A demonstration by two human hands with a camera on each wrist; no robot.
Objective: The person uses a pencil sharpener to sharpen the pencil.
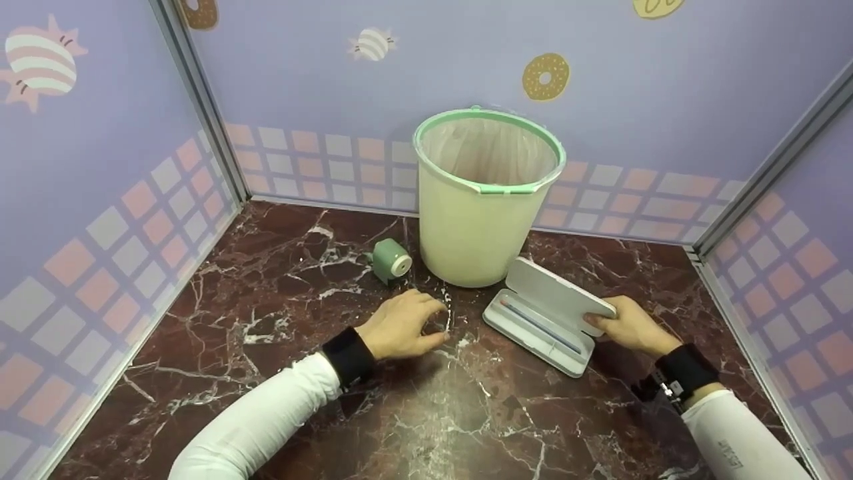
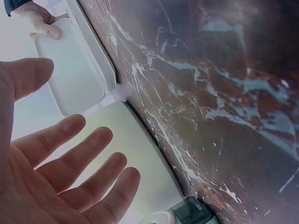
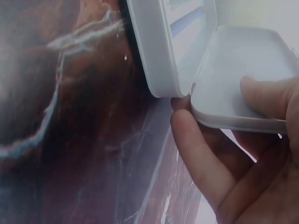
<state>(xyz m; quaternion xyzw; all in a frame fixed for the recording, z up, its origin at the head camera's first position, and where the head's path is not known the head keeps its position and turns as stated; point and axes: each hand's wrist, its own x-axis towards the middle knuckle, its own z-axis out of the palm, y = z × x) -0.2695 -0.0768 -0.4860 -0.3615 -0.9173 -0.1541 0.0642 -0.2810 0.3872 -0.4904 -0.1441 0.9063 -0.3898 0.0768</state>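
Observation:
A white pencil case (image 1: 533, 346) lies open on the table, its lid (image 1: 550, 291) raised on the side toward the bin. Inside the tray rests a slim pencil (image 1: 541, 325) with a reddish end. My right hand (image 1: 632, 325) grips the lid at its right end, thumb on the inner face and fingers behind, as the right wrist view shows. Left of the case, my left hand (image 1: 405, 325) hovers close over the table with loosely bent fingers and holds nothing. Just beyond it sits a small green pencil sharpener (image 1: 386, 261) with a round white front.
A pale green bin (image 1: 476, 233) with a clear liner and green rim stands behind the case, against the back wall. Patterned purple panels (image 1: 300, 80) enclose the dark red marbled table (image 1: 280, 373) at the back and both sides.

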